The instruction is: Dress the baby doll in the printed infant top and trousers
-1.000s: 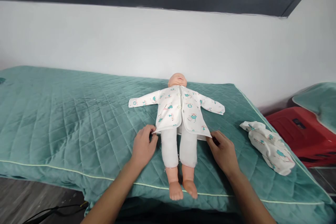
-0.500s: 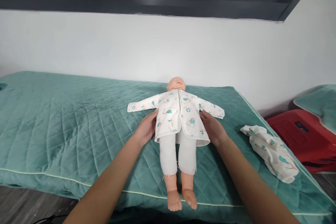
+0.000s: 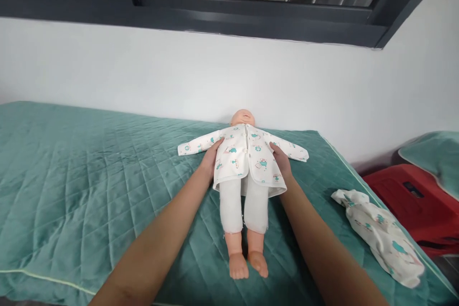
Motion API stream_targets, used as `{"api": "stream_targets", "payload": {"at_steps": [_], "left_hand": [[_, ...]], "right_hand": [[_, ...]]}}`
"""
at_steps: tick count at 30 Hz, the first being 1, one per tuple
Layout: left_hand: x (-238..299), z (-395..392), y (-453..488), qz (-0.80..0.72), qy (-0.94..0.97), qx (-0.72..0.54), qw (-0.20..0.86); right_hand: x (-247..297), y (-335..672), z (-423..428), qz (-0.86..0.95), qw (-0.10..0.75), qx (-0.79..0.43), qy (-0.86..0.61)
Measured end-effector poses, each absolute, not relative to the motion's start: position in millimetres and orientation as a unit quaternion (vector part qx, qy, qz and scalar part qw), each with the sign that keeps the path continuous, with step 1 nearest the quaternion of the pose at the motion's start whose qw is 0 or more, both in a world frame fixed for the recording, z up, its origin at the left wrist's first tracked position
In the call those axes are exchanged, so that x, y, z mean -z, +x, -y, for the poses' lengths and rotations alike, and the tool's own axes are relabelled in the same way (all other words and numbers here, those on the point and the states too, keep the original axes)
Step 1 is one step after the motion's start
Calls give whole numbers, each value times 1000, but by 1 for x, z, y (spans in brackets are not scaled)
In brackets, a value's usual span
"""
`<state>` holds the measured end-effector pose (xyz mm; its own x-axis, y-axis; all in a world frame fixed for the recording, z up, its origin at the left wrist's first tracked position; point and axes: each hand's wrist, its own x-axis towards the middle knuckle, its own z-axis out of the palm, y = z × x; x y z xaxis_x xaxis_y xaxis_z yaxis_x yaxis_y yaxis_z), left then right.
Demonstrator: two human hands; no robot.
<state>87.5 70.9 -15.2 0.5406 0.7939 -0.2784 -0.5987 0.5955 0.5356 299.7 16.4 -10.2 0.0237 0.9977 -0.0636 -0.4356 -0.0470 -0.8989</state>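
Note:
A baby doll (image 3: 244, 201) lies on its back on a teal quilted mattress (image 3: 89, 177), head toward the wall. It wears a white printed buttoned shirt (image 3: 245, 158) with sleeves spread out, and white leggings. My left hand (image 3: 211, 158) lies flat against the doll's left side under the sleeve, fingers stretched. On the doll's other flank my right hand (image 3: 281, 160) rests with its fingers extended along the shirt. Neither hand holds anything.
A crumpled white printed garment (image 3: 380, 234) lies on the mattress at the right. Beyond the bed's right edge stands a red plastic object (image 3: 412, 196) and another teal cushion (image 3: 433, 155). A white wall and barred window are behind.
Both hands moved from the shirt's bottom hem up along the doll's sides to just under the sleeves. The camera view tilted slightly.

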Motion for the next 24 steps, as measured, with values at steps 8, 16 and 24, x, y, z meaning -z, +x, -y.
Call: {"api": "stream_targets", "payload": {"at_steps": [8,16,24], "left_hand": [[19,-116,84,-285,239,-437,819],[21,-136,50,-304,106,-576,752],[28,-154,23,-410,68,-707,572]], "right_hand": [[25,316,-26,312,618,-597,-406],[40,356,-36,329,686,-523,-383],[46,382,-50,242,729,-506,-393]]}}
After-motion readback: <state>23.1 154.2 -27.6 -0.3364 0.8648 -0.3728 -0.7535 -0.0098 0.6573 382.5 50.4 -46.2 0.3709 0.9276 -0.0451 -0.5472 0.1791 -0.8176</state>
